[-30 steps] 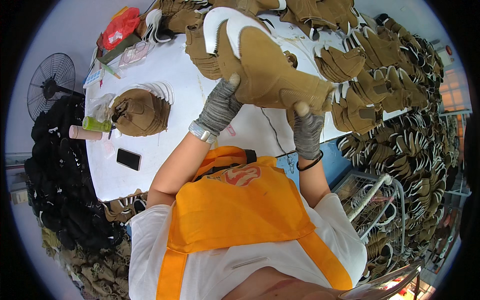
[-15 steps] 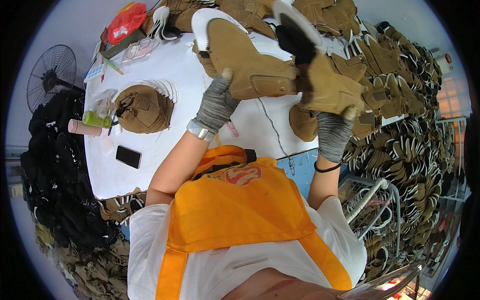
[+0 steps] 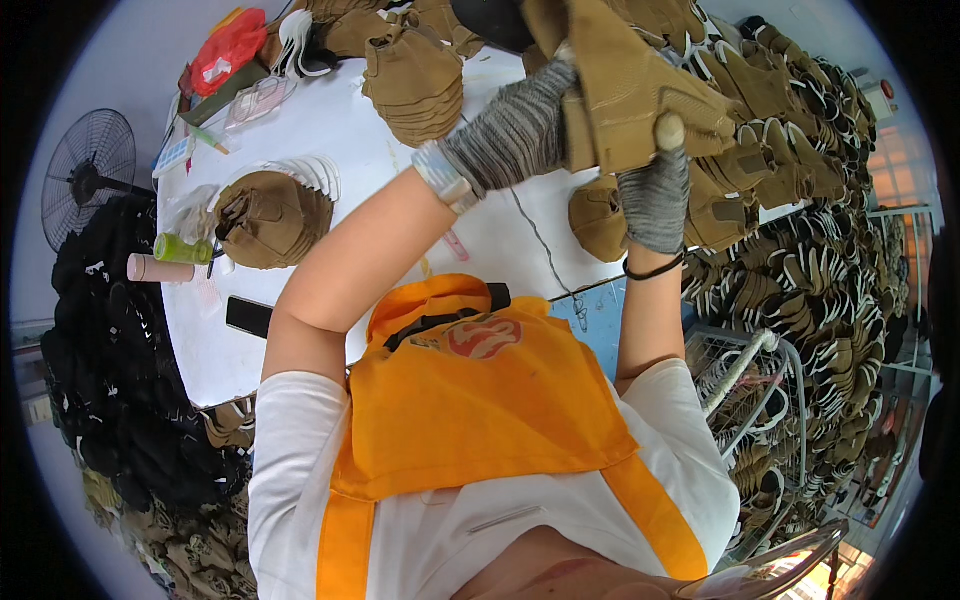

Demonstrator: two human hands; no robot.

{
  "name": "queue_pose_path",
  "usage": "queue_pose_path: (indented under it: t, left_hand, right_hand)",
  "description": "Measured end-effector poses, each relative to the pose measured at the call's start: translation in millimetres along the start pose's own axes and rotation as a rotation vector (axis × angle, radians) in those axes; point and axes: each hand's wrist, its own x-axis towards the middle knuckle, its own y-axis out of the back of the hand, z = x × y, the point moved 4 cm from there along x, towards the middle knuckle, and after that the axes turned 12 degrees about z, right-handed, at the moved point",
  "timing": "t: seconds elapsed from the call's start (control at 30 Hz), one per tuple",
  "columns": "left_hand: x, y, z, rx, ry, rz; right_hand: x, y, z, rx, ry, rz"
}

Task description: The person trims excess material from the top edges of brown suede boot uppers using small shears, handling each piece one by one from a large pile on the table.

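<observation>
Brown shoe uppers [image 3: 625,90] are held up over the far part of the white table [image 3: 330,120], pressed together between my hands. My left hand [image 3: 515,130], in a grey striped knit glove, is closed on their left side, with its fingertips partly hidden. On the lower right, my gloved right hand [image 3: 655,200] grips them, its bare thumb lying across the front. A dark rounded part [image 3: 492,22] shows beyond them at the top edge. Nearby stands a stack of brown uppers [image 3: 412,90], and a smaller brown pile [image 3: 598,218] lies beneath the held ones.
Another upper stack with white edges [image 3: 270,220] sits on the left, near a phone [image 3: 248,316], a green roll [image 3: 182,248] and a pink cylinder [image 3: 160,268]. Heaped uppers [image 3: 800,300] fill the right, beside a wire cart [image 3: 790,375]. A fan [image 3: 88,180] stands left.
My left hand has moved right, bringing its upper against the one in my right hand. The far middle stack, partly covered before, now shows. The white sole edges have swung out of sight.
</observation>
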Motion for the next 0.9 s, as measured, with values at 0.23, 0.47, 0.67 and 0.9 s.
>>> queue_pose_path:
  t: [0.23, 0.47, 0.67, 0.9]
  left_hand:
    - [16.4, 42.6, 39.8, 0.244, -0.079, -0.075]
    - [-5.7, 193.8, -68.4, 0.099, 0.285, 0.483]
    - [-25.2, 213.8, -132.6, 0.342, 0.378, 0.577]
    - [-30.1, 172.5, -177.7, 0.563, 0.517, 0.542]
  right_hand:
    - [70.8, 82.9, 2.0, 0.525, -0.211, 0.158]
    - [135.0, 177.2, 45.5, -0.157, 0.191, 0.379]
    - [181.2, 177.8, 95.7, -0.199, 0.077, 0.234]
    - [198.1, 170.7, 167.9, 0.214, -0.3, 0.297]
